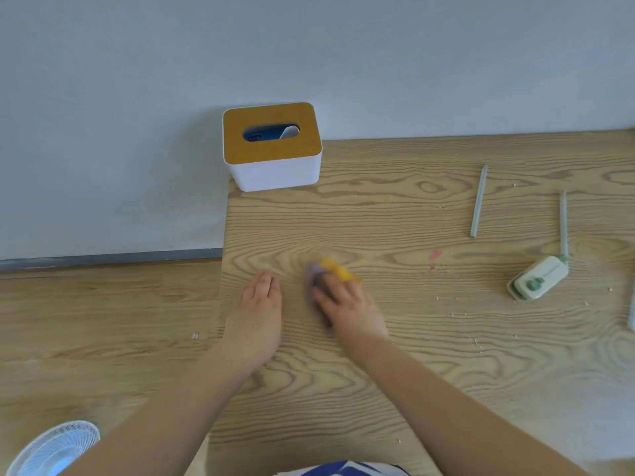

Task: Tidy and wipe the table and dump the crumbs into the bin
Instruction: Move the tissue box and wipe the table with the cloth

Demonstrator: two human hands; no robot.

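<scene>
Wiping is underway: right hand (347, 300) is pressing a blurred yellow cloth (338, 269) on table (378, 372) centre, left hand (259, 304) lying flat beside. Crumbs (477, 341) at 3 o'clock are remaining w/ pencils (478, 201); no bin visible.

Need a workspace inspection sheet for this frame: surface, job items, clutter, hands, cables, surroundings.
Surface: wood-grain table, crumbs scattered on the right side, a pink smear right of centre.
Job's things: yellow and purple cloth, blurred, under the right hand; no bin in view.
Clutter: tissue box at the back edge; two pencils; small white and green tabletop cleaner.
Hands: left hand flat on the table; right hand grips the cloth.
Cables: nothing seen.
Surroundings: pale wall; fan on the floor, lower left.
</scene>
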